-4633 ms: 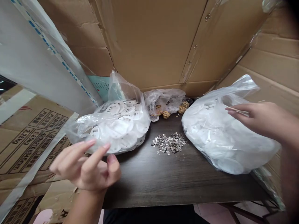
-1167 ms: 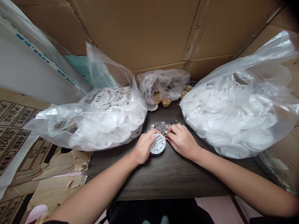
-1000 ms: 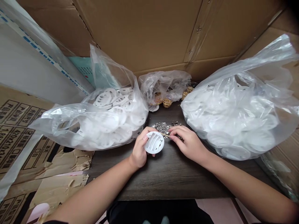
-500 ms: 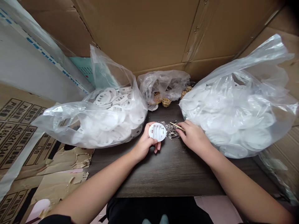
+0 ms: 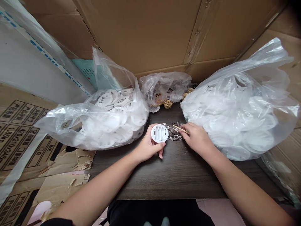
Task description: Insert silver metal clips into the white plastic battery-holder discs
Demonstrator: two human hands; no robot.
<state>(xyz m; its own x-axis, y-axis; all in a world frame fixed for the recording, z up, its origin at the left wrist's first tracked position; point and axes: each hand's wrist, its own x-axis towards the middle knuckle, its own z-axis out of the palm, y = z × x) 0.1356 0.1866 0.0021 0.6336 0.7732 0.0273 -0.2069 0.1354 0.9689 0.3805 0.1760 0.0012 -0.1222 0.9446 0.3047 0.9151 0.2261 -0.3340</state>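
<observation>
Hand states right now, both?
Left hand: closed, holding a white plastic disc.
Right hand: closed, pinching a thin wooden stick.

"What's changed at the left hand (image 5: 147,147)?"

"It was up by itself at first, with nothing showing in it. Now it's down by the middle and grips a white disc (image 5: 159,133)."

"Has the disc moved?"

"Yes. A second ago its ribs slanted; now they stand upright in view."

"And the right hand (image 5: 196,138)?"

"It's come away from the bag (image 5: 240,125) and down beside the disc. Its stick (image 5: 181,128) no longer reaches the disc; the tip now sits over the metal bits (image 5: 175,134)."
</observation>
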